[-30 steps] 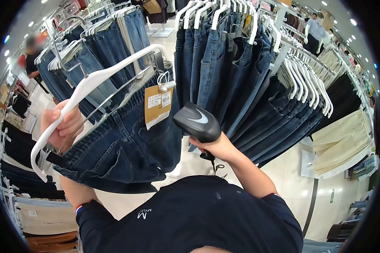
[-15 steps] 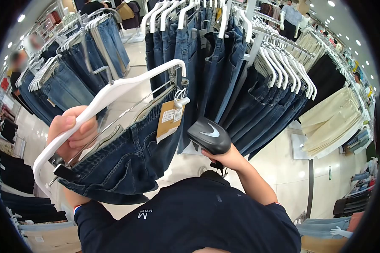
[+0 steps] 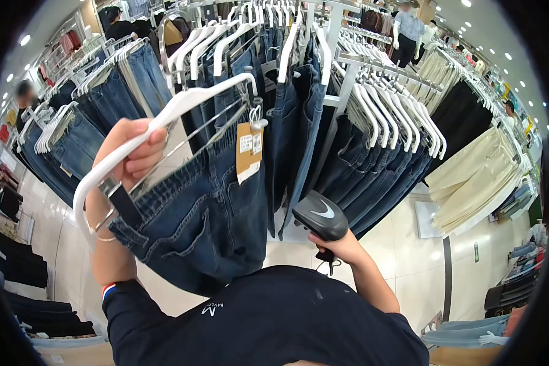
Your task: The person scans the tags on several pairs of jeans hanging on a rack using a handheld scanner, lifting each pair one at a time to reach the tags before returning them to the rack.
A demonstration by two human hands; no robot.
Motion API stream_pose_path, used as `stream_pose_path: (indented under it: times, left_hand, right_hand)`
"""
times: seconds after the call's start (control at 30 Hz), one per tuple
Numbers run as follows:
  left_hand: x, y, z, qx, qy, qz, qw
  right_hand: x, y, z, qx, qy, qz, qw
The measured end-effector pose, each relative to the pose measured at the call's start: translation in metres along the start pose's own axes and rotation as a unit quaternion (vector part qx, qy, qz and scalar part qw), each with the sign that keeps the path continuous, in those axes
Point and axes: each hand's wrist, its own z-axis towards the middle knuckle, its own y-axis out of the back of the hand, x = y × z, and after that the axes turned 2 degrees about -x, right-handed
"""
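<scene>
Hands (image 3: 131, 152) closed on hanger (image 3: 165, 116), scanner (image 3: 321, 216)

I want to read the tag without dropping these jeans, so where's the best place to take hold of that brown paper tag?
Probably pinch the paper tag by its lower free edge, coming from the right, the scanner side. It hangs flat against the jeans from a loop at the hanger, so the bottom swings loose. The left hand already grips the hanger, so the right hand would have to free up.
</scene>
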Motion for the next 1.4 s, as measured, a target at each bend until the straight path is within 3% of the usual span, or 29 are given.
stream_pose_path:
  times: [0.2,0.27,0.3,0.33,0.4,0.53,0.63,0.67,0.73,0.77,0.8,0.87,0.9,0.93,1.13,1.17,1.27,1.4]
  left_hand:
    - [-0.02,-0.005,0.067,0.028,-0.001,-0.093,0.995]
    - [-0.029,-0.028,0.081,-0.022,-0.024,-0.141,0.99]
    - [-0.039,-0.019,0.095,0.053,-0.016,-0.045,0.997]
    - [-0.048,-0.019,0.107,0.04,-0.021,-0.027,0.999]
    - [-0.069,-0.009,0.137,0.163,-0.019,0.031,0.986]
    - [-0.101,0.005,0.198,0.235,0.003,-0.015,0.972]
    - [-0.11,0.007,0.23,0.228,0.012,0.001,0.974]
    - [-0.108,0.009,0.238,0.225,0.015,0.006,0.974]
    - [-0.081,0.002,0.246,0.127,-0.188,0.112,0.967]
    - [-0.078,0.003,0.258,0.129,-0.104,-0.001,0.986]
    - [-0.071,0.003,0.263,0.077,-0.205,0.129,0.967]
    - [-0.066,0.004,0.27,0.056,-0.118,0.078,0.988]
    - [-0.062,-0.009,0.265,-0.012,-0.11,0.086,0.99]
    - [-0.061,-0.009,0.271,-0.025,-0.069,0.029,0.997]
    - [-0.05,-0.017,0.28,-0.092,-0.048,0.109,0.989]
    - [-0.048,-0.009,0.288,-0.099,-0.073,0.172,0.977]
    - [-0.044,-0.012,0.293,-0.113,-0.039,0.248,0.961]
    - [-0.043,-0.01,0.293,-0.109,-0.024,0.25,0.962]
  right_hand:
    - [-0.003,0.03,-0.002,-0.015,0.003,0.02,1.0]
    - [-0.003,0.036,-0.004,-0.026,-0.002,0.036,0.999]
    - [-0.006,0.04,-0.004,-0.029,-0.003,0.04,0.999]
    - [-0.009,0.044,-0.004,-0.032,-0.005,0.044,0.999]
    - [-0.017,0.05,-0.004,-0.043,-0.006,0.047,0.998]
    - [-0.025,0.061,-0.008,-0.064,-0.027,0.038,0.997]
    - [-0.026,0.067,-0.011,-0.071,-0.039,0.047,0.996]
    - [-0.026,0.069,-0.012,-0.07,-0.041,0.052,0.995]
    - [-0.031,0.073,-0.013,-0.078,-0.042,0.054,0.995]
    - [-0.032,0.075,-0.013,-0.083,-0.043,0.055,0.994]
    - [-0.03,0.076,-0.014,-0.084,-0.043,0.058,0.994]
    - [-0.024,0.077,-0.017,-0.087,-0.044,0.064,0.993]
    - [-0.024,0.079,-0.017,-0.086,-0.046,0.064,0.993]
    - [-0.025,0.08,-0.017,-0.085,-0.047,0.063,0.993]
    - [-0.026,0.085,-0.014,-0.083,-0.05,0.06,0.993]
    - [-0.026,0.085,-0.014,-0.081,-0.051,0.062,0.993]
    - [-0.029,0.087,-0.01,-0.079,-0.062,0.054,0.994]
    - [-0.035,0.094,-0.004,-0.059,-0.063,0.032,0.996]
